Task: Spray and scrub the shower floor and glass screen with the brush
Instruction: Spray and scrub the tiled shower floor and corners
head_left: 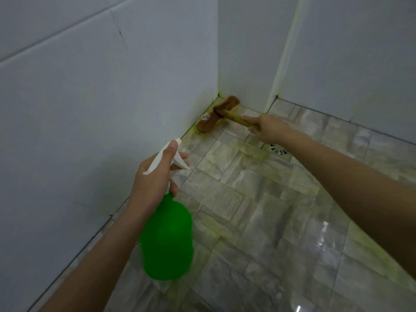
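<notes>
**A:** Where's the brush?

**B:** Up at 12 o'clock in the view, in the far corner. The brush (218, 114) sits bristles-down on the floor (270, 210). Its wooden head is tight against the foot of the left wall (112, 109).

**A:** And the hands?

**B:** Well apart, each clamped on its own thing. The right hand (267, 128) is curled round the end of the handle (236, 119), at 4 o'clock from the head. The left hand (153, 176) is nearer the camera, at 7 o'clock from the brush. It is wrapped round the neck of a green bottle (167, 239), with the thumb laid along the white sprayer top. I cannot tell if a finger is on the trigger.

**A:** Which way does the brush run?

**B:** The head's long axis goes from 8 o'clock to 2 o'clock, following the wall's base into the corner. The handle leaves the middle of the head crosswise and points to 4 o'clock, into the right hand.

**A:** And the bottle?

**B:** It stands nearly along the 6-to-12 line, with the blurred body low and the nozzle (178, 140) at the top. The nozzle is aimed at about 1 o'clock, toward the brush.

**A:** Anything else nearby?

**B:** A drain (278, 150) shows just under the right wrist, partly hidden by the forearm. The tiles are glossy, with a yellow-green tinge near the corner.
</notes>
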The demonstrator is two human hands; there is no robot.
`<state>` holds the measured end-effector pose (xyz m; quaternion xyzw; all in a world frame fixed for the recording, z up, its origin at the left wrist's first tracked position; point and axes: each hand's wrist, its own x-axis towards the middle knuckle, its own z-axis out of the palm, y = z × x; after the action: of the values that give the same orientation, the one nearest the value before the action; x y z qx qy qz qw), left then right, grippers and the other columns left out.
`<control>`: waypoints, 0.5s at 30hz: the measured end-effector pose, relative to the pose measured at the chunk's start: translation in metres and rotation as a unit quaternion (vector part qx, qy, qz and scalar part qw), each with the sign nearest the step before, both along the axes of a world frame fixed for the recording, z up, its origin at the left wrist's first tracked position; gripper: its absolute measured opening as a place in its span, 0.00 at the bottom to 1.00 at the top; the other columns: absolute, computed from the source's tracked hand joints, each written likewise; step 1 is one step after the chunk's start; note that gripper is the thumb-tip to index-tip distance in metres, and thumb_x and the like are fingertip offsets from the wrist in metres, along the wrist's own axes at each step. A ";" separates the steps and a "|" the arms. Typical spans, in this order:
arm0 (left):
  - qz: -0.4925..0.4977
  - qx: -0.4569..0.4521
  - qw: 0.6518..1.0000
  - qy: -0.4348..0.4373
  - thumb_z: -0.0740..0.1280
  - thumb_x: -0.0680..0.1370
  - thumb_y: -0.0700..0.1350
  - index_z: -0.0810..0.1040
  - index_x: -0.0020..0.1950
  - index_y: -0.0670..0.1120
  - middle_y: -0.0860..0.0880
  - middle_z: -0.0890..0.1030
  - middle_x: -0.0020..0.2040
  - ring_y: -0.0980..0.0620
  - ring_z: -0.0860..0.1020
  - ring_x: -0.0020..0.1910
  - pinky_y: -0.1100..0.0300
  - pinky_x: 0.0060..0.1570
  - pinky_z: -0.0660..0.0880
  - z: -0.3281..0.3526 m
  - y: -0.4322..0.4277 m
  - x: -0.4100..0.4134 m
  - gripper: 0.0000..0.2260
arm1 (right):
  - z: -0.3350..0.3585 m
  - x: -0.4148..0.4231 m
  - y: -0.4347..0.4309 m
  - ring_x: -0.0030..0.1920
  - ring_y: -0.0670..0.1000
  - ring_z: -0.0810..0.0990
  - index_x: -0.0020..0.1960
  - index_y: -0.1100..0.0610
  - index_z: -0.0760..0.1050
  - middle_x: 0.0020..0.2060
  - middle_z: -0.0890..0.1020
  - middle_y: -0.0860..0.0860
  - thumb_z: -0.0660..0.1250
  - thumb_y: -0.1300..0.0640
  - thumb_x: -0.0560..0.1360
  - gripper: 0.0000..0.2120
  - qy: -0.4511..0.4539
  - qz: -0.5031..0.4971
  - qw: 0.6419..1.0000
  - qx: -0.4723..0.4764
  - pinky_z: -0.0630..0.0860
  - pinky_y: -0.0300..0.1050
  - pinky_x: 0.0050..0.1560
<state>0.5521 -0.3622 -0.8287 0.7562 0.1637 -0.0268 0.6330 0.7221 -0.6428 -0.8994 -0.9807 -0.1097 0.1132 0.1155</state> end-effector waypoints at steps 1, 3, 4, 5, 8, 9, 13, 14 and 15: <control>0.007 -0.002 1.000 -0.008 0.62 0.79 0.66 0.88 0.43 0.57 0.52 0.88 0.46 0.53 0.73 0.20 0.59 0.26 0.73 -0.001 0.002 0.000 0.19 | -0.007 0.006 0.005 0.33 0.51 0.72 0.76 0.43 0.60 0.39 0.77 0.54 0.57 0.52 0.82 0.23 -0.008 -0.016 1.000 0.006 0.68 0.44 0.35; 0.018 -0.005 1.000 -0.014 0.62 0.82 0.62 0.87 0.49 0.53 0.51 0.88 0.47 0.51 0.74 0.22 0.61 0.23 0.73 0.001 0.008 0.001 0.18 | -0.015 0.014 0.011 0.36 0.53 0.73 0.76 0.43 0.60 0.41 0.78 0.54 0.57 0.51 0.82 0.24 -0.017 -0.028 0.999 0.015 0.69 0.44 0.38; 0.021 -0.007 1.000 -0.012 0.62 0.82 0.61 0.87 0.51 0.52 0.51 0.88 0.47 0.47 0.76 0.25 0.61 0.23 0.73 0.003 0.011 0.001 0.18 | -0.018 0.015 0.015 0.37 0.53 0.73 0.76 0.43 0.60 0.43 0.78 0.55 0.57 0.51 0.82 0.24 -0.021 -0.020 0.999 0.020 0.69 0.44 0.39; 0.022 -0.013 1.000 -0.013 0.62 0.82 0.61 0.87 0.50 0.54 0.52 0.88 0.47 0.43 0.77 0.29 0.61 0.23 0.73 0.005 0.013 0.002 0.17 | -0.020 0.012 0.019 0.38 0.54 0.74 0.76 0.43 0.60 0.45 0.79 0.55 0.57 0.52 0.81 0.23 -0.025 0.002 0.999 0.029 0.69 0.44 0.40; 0.015 -0.008 1.000 -0.017 0.63 0.78 0.65 0.87 0.43 0.64 0.52 0.88 0.48 0.42 0.77 0.31 0.59 0.28 0.73 0.011 0.022 0.003 0.14 | -0.034 -0.008 0.024 0.32 0.51 0.75 0.75 0.43 0.61 0.38 0.80 0.52 0.59 0.54 0.81 0.24 -0.021 0.139 0.988 0.067 0.70 0.44 0.37; 0.013 -0.003 1.000 -0.017 0.63 0.76 0.67 0.86 0.42 0.66 0.52 0.88 0.48 0.44 0.77 0.28 0.59 0.29 0.72 0.013 0.025 0.004 0.14 | -0.036 -0.008 0.022 0.30 0.48 0.72 0.75 0.43 0.62 0.34 0.78 0.51 0.59 0.54 0.81 0.24 -0.022 0.169 0.983 0.069 0.69 0.43 0.36; 0.039 -0.019 0.999 -0.026 0.64 0.78 0.64 0.86 0.41 0.69 0.53 0.88 0.48 0.50 0.80 0.32 0.62 0.22 0.70 0.015 0.037 -0.002 0.11 | -0.032 0.018 0.012 0.35 0.54 0.74 0.76 0.45 0.61 0.43 0.81 0.59 0.59 0.54 0.81 0.24 -0.072 0.047 0.995 0.041 0.68 0.44 0.39; 0.042 -0.015 0.999 -0.027 0.64 0.80 0.62 0.85 0.41 0.69 0.54 0.88 0.48 0.51 0.82 0.36 0.62 0.21 0.70 0.014 0.039 -0.004 0.12 | -0.031 0.016 0.013 0.38 0.56 0.76 0.76 0.45 0.61 0.45 0.82 0.60 0.59 0.54 0.81 0.24 -0.064 0.035 0.996 0.045 0.70 0.44 0.40; 0.041 -0.014 0.999 -0.028 0.64 0.81 0.60 0.85 0.41 0.69 0.54 0.88 0.48 0.52 0.83 0.38 0.62 0.21 0.70 0.014 0.041 -0.005 0.13 | -0.034 0.010 0.016 0.39 0.57 0.78 0.76 0.45 0.60 0.45 0.82 0.60 0.58 0.54 0.81 0.24 -0.058 0.051 0.996 0.051 0.73 0.45 0.42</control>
<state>0.5473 -0.3213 -0.8145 0.7403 0.1764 0.0179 0.6484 0.7317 -0.6269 -0.9337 -0.9716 -0.1718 0.0565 0.1528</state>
